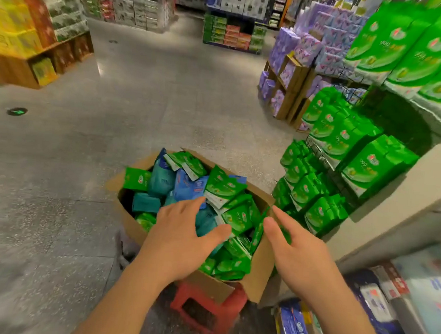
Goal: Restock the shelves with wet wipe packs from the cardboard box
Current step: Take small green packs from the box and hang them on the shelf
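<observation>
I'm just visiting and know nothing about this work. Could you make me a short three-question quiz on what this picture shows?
1. True or false: the cardboard box stands straight on the floor.
2. Which colour of pack is most common in the box? A) green B) purple C) yellow
3. Fill in: the left hand reaches over the packs with its fingers ____.

Key:
1. False. It rests on a red stool.
2. A. Green packs outnumber the blue packs and teal ones.
3. Spread. It grips nothing yet; the right hand is open too, over the box's right edge, beside the shelf of green packs.
</observation>
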`<control>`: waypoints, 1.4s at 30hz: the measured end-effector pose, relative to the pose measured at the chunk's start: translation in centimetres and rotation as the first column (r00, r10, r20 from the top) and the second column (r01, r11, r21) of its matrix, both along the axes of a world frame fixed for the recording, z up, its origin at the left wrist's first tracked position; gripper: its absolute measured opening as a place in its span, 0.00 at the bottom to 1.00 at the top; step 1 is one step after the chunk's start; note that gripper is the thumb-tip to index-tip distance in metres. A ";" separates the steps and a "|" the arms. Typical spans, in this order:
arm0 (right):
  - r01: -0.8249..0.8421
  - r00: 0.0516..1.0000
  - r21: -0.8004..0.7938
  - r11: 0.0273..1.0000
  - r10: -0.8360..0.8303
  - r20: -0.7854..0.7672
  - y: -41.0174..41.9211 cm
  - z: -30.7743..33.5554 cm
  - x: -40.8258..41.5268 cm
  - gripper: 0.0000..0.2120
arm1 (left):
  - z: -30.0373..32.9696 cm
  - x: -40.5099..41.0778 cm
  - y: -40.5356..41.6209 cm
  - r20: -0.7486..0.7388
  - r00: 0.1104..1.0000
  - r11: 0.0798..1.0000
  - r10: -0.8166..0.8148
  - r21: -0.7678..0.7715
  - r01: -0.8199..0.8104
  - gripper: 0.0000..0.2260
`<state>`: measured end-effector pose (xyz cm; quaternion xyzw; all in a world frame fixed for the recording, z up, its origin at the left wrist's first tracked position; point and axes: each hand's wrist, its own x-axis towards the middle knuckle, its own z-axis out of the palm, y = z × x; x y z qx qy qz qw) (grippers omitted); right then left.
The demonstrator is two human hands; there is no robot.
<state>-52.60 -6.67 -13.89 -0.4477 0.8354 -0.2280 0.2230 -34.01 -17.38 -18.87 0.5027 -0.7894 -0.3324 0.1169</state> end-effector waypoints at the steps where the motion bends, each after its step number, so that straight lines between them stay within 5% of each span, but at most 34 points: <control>1: -0.009 1.000 -0.009 1.000 0.010 0.011 -0.9 -0.3 -0.3 0.28 | -0.2 0.0 -0.7 0.001 1.000 1.000 0.020 0.006 -0.020 0.44; 14: -0.158 0.979 -0.017 0.987 0.159 0.131 -12.1 -4.1 -4.8 0.29 | -1.2 1.3 -9.6 0.088 0.958 0.960 0.271 0.042 -0.276 0.43; 20: -0.207 0.968 0.024 0.978 0.201 0.152 -16.6 -4.6 -3.8 0.28 | -2.0 2.4 -13.5 0.031 0.940 0.937 0.340 0.075 -0.341 0.26; 27: -0.190 0.972 0.048 0.981 0.181 0.154 -23.1 -6.9 -0.4 0.28 | -7.1 6.7 -21.4 -0.040 0.856 0.829 0.515 0.277 -0.486 0.24; 33: -0.125 0.986 0.088 0.988 0.114 0.122 -29.2 -9.4 3.7 0.23 | -13.5 9.8 -29.2 0.047 0.773 0.720 0.633 0.330 -0.610 0.23; 37: -0.101 0.985 0.136 0.986 0.080 0.153 -32.6 -11.2 5.7 0.20 | -17.9 10.1 -33.0 0.106 0.795 0.737 0.597 0.317 -0.597 0.26; 42: -0.086 0.984 0.203 0.975 0.051 0.174 -34.9 -13.1 7.4 0.18 | -21.0 9.6 -35.0 0.154 0.863 0.842 0.481 0.195 -0.503 0.10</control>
